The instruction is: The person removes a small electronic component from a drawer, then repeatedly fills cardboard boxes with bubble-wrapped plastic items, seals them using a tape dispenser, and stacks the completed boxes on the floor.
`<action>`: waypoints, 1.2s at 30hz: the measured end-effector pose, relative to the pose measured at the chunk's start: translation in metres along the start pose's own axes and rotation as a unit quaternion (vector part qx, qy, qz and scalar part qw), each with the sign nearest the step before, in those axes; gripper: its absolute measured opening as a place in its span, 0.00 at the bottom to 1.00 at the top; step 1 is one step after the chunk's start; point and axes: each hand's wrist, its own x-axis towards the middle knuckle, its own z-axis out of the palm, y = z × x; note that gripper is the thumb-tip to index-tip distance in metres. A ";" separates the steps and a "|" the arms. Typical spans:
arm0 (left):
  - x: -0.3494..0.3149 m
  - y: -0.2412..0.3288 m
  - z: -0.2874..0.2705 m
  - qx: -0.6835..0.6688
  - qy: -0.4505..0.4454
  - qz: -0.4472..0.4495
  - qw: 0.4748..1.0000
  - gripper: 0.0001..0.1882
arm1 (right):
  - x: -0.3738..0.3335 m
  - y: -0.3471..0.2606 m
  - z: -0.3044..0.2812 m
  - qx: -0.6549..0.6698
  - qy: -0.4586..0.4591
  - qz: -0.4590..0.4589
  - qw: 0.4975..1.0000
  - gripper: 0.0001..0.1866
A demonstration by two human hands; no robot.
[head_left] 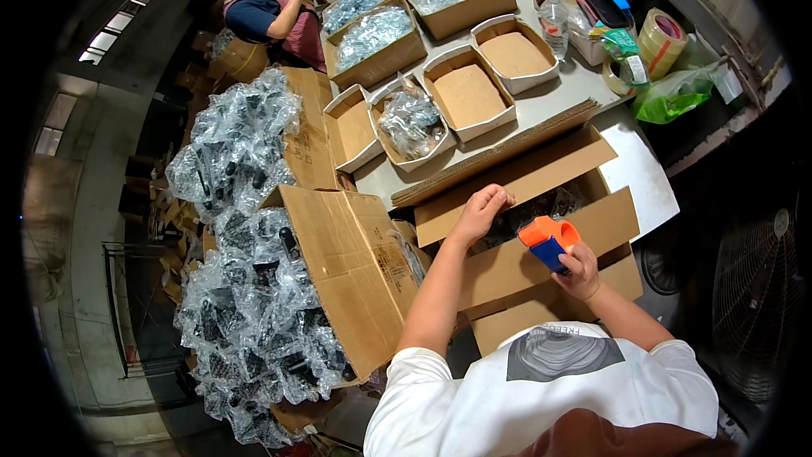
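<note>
My right hand (579, 272) grips an orange and blue tape dispenser (545, 244) by its blue part, above the near flap of an open cardboard box (507, 275). Over the far flap of the same box is my left hand (482, 213), its fingers curled together. Whatever those fingers may hold is too small to make out. Inside the box, partly hidden by my hands and the dispenser, lie dark items in clear plastic (560, 201). Beyond the far flap, a stack of flat cardboard sheets (499, 152) rests along the table edge.
To the left, large cartons (351, 262) overflow with bubble-wrapped dark parts (245, 313). Shallow trays (468, 93) and boxes of plastic-bagged items (372, 38) cover the table. A bottle (553, 24) and tape rolls (661, 38) stand far right. A fan (757, 288) is at right; another person (275, 17) works far left.
</note>
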 end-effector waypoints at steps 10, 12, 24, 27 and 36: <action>-0.011 0.007 0.009 -0.029 -0.176 -0.007 0.984 0.11 | -0.004 0.008 0.008 -0.002 0.029 -0.060 0.998 0.40; -0.009 0.005 0.009 -0.039 -0.171 0.003 0.985 0.10 | -0.002 0.009 0.008 0.001 0.026 -0.060 0.998 0.41; 0.030 -0.032 0.000 0.097 -0.006 -0.047 0.994 0.08 | 0.037 -0.034 0.009 -0.022 0.000 0.201 0.979 0.35; 0.041 -0.047 -0.006 0.200 0.060 0.001 0.978 0.10 | 0.045 -0.053 0.005 0.030 -0.043 0.287 0.957 0.35; 0.070 -0.019 -0.003 0.467 0.073 -0.004 0.881 0.19 | 0.012 -0.067 -0.027 0.040 -0.086 0.323 0.942 0.29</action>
